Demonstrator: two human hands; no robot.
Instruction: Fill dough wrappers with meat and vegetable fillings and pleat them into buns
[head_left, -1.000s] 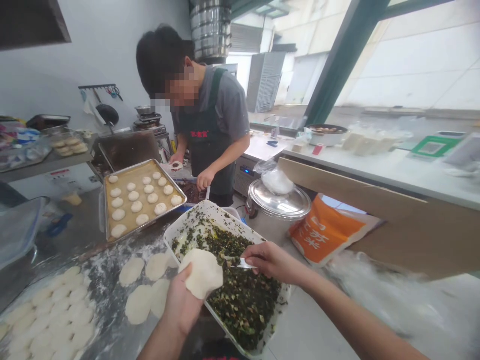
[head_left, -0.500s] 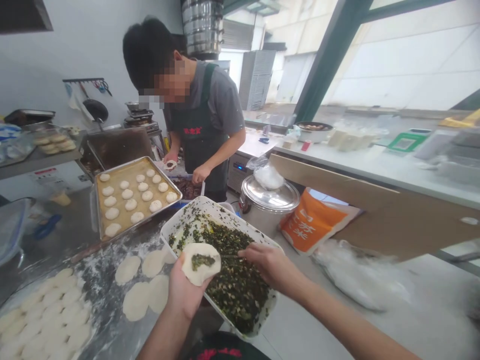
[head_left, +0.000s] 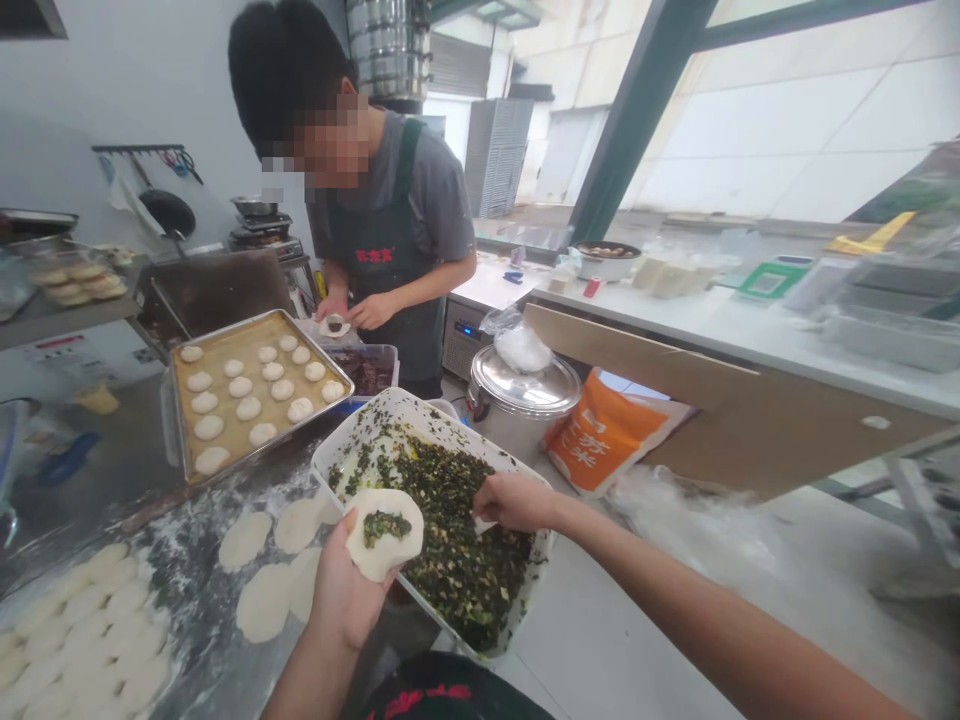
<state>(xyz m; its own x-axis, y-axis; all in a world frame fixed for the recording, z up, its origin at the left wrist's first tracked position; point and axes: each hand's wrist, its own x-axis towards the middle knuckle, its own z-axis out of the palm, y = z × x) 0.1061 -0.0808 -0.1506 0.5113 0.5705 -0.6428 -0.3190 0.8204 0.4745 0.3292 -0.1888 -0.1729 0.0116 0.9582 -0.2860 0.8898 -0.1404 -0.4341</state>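
Observation:
My left hand (head_left: pixel 341 595) cups a round dough wrapper (head_left: pixel 384 532) with a small heap of chopped green filling in its middle. It hovers over the near left rim of a white tray (head_left: pixel 334 452) full of the same dark green filling (head_left: pixel 450 540). My right hand (head_left: pixel 514 502) is closed on a small pale utensil, its tip down in the filling. Flat dough rounds (head_left: pixel 266 580) lie on the floured steel counter to the left.
Across the counter a person in a dark apron (head_left: pixel 390 270) pinches a bun over a tub of dark filling (head_left: pixel 367 368). A baking tray (head_left: pixel 251 390) holds several shaped buns. A lidded steel pot (head_left: pixel 521 395) and an orange bag (head_left: pixel 600 435) stand on the right.
A heap of green filling came onto the wrapper, and my right hand went back down into the tray. The other person brought both hands together on a bun.

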